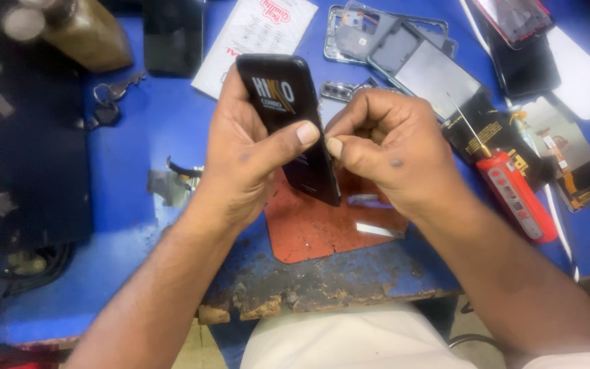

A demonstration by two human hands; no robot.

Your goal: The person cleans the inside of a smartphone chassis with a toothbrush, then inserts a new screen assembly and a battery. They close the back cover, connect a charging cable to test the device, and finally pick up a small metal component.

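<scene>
Head view: left hand (244,154) grips the black phone part (293,123), held tilted above the red mat (315,229) near the blue worktop's (138,137) front edge; right hand (387,147), fingers pressed together, pinches its right edge; red screwdriver (517,195) lies just right.

Bench count, by kind
Two hands (247,157) (384,140), one black phone panel (295,123), one red screwdriver (513,195), two phone frames (360,31) (425,65).

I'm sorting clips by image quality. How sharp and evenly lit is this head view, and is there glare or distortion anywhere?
Head view: soft overall, the hands' edges slightly smeared; the black phone held by the left hand is glossy but shows no strong glare; the right hand is evenly lit; the far left is dark and murky; the blue table shows mild wide-angle curving at its edges.
</scene>
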